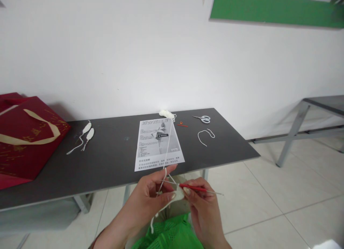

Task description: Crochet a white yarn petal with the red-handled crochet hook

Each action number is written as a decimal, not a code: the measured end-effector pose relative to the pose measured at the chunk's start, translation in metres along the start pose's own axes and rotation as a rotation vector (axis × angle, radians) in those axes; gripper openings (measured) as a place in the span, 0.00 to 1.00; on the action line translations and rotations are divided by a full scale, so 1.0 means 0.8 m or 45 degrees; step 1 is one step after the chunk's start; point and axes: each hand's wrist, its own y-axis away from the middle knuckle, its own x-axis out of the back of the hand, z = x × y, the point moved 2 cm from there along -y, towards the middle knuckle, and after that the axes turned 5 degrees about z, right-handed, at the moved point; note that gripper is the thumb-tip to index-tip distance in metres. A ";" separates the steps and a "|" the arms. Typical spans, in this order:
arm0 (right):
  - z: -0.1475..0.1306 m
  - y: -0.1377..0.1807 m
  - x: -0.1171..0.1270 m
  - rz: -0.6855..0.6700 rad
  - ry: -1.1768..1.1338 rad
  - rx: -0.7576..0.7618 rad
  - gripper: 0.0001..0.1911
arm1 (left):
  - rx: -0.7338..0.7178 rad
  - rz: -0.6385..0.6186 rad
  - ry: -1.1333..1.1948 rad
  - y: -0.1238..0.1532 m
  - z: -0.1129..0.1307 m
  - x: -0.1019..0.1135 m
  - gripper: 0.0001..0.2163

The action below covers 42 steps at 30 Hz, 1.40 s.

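Observation:
Between thumb and fingers, my left hand pinches a small white crochet piece, whose loose tail hangs below. White yarn loops over the raised left index finger and runs back across the sheet to a yarn bundle by the wall. My right hand is closed round a crochet hook with a red grip and thin metal ends. The hook's tip meets the yarn at the top of the white piece. Both hands are just in front of the table's edge.
On the dark table lie a printed sheet, scissors, a small orange-red needle and marker, a cut yarn strand and two white leaf-shaped pieces. A red gift bag stands at left. Another table is right.

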 end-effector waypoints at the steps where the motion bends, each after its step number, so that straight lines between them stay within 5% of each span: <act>1: 0.000 0.000 -0.001 -0.009 -0.015 -0.050 0.07 | -0.013 -0.020 0.001 0.000 0.000 0.002 0.27; 15: -0.010 -0.004 -0.002 -0.044 -0.274 -0.381 0.10 | 0.040 -0.124 -0.116 -0.002 0.020 0.009 0.25; 42: -0.032 -0.004 -0.001 -0.076 -0.141 -0.143 0.07 | -0.013 -0.194 -0.377 0.003 0.036 0.010 0.23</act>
